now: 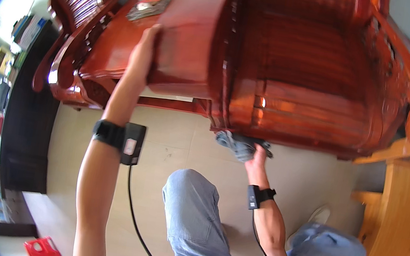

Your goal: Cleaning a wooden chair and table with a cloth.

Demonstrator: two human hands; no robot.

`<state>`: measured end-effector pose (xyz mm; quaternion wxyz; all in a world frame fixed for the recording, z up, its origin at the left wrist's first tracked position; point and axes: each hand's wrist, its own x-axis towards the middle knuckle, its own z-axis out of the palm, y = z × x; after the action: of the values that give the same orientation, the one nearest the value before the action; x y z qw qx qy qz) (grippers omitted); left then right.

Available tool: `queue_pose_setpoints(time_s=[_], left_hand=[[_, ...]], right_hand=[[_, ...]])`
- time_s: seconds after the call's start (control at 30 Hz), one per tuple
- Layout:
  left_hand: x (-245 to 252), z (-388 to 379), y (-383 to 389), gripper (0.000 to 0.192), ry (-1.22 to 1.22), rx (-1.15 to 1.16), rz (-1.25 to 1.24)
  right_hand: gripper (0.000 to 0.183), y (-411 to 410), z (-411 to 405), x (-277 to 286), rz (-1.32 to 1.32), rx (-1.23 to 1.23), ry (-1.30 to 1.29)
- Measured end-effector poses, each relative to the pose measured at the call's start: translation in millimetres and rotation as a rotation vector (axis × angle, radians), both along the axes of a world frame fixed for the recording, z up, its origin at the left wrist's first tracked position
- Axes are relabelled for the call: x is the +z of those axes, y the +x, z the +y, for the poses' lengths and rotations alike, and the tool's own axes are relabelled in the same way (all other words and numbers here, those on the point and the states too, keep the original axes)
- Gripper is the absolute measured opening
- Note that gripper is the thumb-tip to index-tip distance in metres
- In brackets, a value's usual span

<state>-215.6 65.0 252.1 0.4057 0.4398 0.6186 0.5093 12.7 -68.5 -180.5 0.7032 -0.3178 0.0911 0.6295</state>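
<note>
My right hand (258,156) is closed on a crumpled grey-blue cloth (240,145). The cloth lies against the lower front edge of a glossy red-brown wooden chair (305,103), near its left front corner. At the left side of the chair's broad wooden armrest (188,45), my left hand (144,52) touches the edge; its fingers are mostly hidden, so its grip is unclear. Both wrists wear black straps with small cabled boxes.
Left of the armrest, a low wooden table (111,47) bears a clear plastic packet (152,4). Beyond it is another wooden armchair (81,8). A black cabinet (30,116) lines the left side. Light wooden furniture (400,215) stands close on my right. A red plastic stool (42,250) is at lower left.
</note>
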Motion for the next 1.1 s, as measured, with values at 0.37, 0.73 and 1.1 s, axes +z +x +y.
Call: queue_pose_setpoints(time_s=[0.37, 0.73, 1.1], left_hand=[[-32.3, 24.5, -47.9, 0.059, 0.183, -0.120, 0.092], [-22.5, 21.2, -32.7, 0.076, 0.110, -0.100, 0.045], [-17.8, 18.2, -29.8, 0.073, 0.104, -0.074, 0.029]], right_hand=[[0.049, 127.4, -50.0, 90.1, -0.122, 0.044, 0.014], [0.056, 87.1, -63.6, 423.4, -0.710, -0.205, 0.470], [0.057, -1.1, -55.9, 456.8, -0.429, -0.061, 0.580]])
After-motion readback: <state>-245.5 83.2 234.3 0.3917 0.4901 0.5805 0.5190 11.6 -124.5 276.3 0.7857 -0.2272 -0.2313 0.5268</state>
